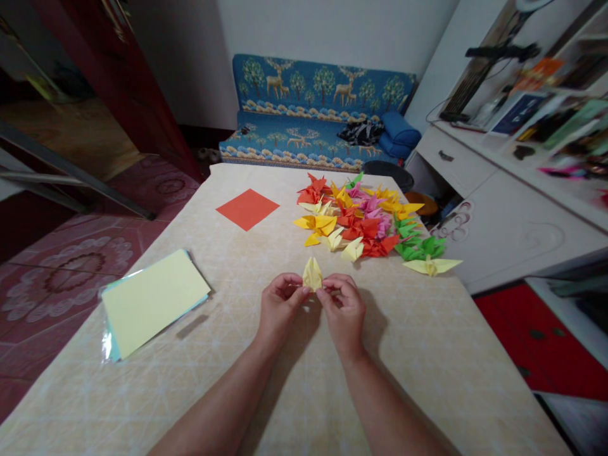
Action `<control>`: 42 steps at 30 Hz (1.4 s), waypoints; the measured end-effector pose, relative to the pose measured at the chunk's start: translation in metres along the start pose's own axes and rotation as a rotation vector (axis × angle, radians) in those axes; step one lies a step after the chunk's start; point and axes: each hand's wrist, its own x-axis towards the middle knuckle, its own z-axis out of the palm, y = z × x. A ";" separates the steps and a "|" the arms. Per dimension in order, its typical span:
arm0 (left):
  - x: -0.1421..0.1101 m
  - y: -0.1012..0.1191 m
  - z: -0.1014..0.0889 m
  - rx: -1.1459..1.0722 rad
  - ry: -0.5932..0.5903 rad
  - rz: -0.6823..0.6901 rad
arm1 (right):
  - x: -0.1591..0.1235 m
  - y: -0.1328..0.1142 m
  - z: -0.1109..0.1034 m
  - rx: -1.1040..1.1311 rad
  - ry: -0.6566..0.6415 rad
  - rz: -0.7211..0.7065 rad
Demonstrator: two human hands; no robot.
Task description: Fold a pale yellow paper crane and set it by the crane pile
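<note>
A small pale-yellow folded paper (312,273) is held upright a little above the table, its two points upward. My left hand (281,303) pinches its lower left side between thumb and fingers. On the lower right side, my right hand (342,307) grips it the same way, the two thumbs close together. Part of the paper's bottom edge is hidden behind my thumbs. Beyond my hands, to the right, lies a crowd of folded paper cranes (361,227) in red, orange, pink, green and pale yellow. The nearest is a pale-yellow crane (431,266) with spread wings.
A flat red paper square (247,209) lies at the far left of the table (228,392). Nearer on the left is a stack of yellow and blue paper sheets (154,304) on clear plastic. Behind stands a blue patterned sofa (294,130); a white cabinet (513,215) is at right.
</note>
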 end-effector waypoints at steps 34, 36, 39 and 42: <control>-0.003 -0.001 0.003 0.027 -0.020 0.035 | 0.000 0.007 -0.001 0.030 -0.032 0.020; -0.004 0.000 0.003 0.025 -0.032 0.029 | 0.000 0.007 -0.001 0.047 -0.033 0.046; -0.004 -0.001 0.003 0.042 -0.039 0.033 | -0.002 0.009 -0.001 0.045 -0.036 0.093; -0.004 -0.002 0.001 0.079 -0.038 0.044 | -0.003 0.011 -0.001 0.044 -0.037 0.119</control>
